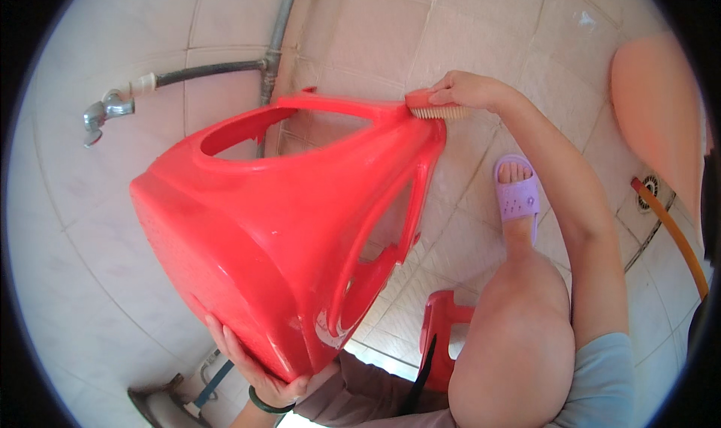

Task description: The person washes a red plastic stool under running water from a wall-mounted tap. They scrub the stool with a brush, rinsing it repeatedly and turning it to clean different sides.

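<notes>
A large red plastic stool [265,203] lies tilted on its side in front of me, its legs towards the upper right and its seat towards the lower left. My left hand [256,366], with a dark bangle at the wrist, grips the seat's lower edge. My right hand [464,90] holds a scrubbing brush [419,100] with a red back and pale bristles. The bristles face down at the end of a stool leg; whether they touch it is hard to tell.
A metal tap [110,112] juts from a pipe on the tiled wall at left. A second red plastic stool [436,338] is beneath me. My foot wears a purple slipper [518,197] on the wet tiles. At right are an orange hose [673,231], a floor drain [648,188] and an orange-pink object [653,101].
</notes>
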